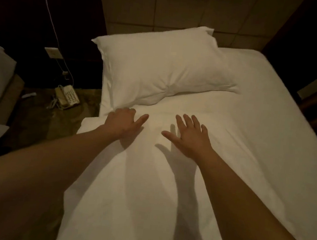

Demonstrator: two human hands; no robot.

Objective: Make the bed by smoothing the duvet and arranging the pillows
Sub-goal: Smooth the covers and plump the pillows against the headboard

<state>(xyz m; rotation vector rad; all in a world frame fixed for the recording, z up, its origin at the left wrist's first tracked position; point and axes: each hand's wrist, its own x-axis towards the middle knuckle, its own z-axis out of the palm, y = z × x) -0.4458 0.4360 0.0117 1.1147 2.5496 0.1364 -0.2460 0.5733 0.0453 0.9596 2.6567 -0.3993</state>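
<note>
1. Duvet (147, 195) fills the near foreground, white, spread over the near part of the bed and reaching up to the pillow. Soft folds run lengthwise between my two forearms; its left edge hangs off the mattress side.
2. Left hand (122, 123) rests on the duvet's top edge, just below the pillow's near-left corner. Index finger is straight and pointing right; the other fingers curl down at the fabric. I can't tell whether they pinch cloth or just press.
3. Right hand (189, 136) lies flat, palm down, fingers straight and spread apart, thumb out to the left. It grips nothing, and its shadow falls on the duvet just beneath.
4. Pillow (158, 68) lies at the head end, skewed: far-right corner up against the headboard (182, 16), near edge dented and touching the duvet top.
5. Sheet (269, 110) on the right half of the mattress is bare, no duvet over it.
6. My read: smoothing step, working the duvet's top edge. The pillow isn't squared yet.
7. Next move needs flat palms sweeping outward from the centre folds, then the duvet drawn right to cover the bare sheet.
8. Off the bed, left: phone (67, 97) on the floor with its cable running up to a wall socket (53, 52).
</note>
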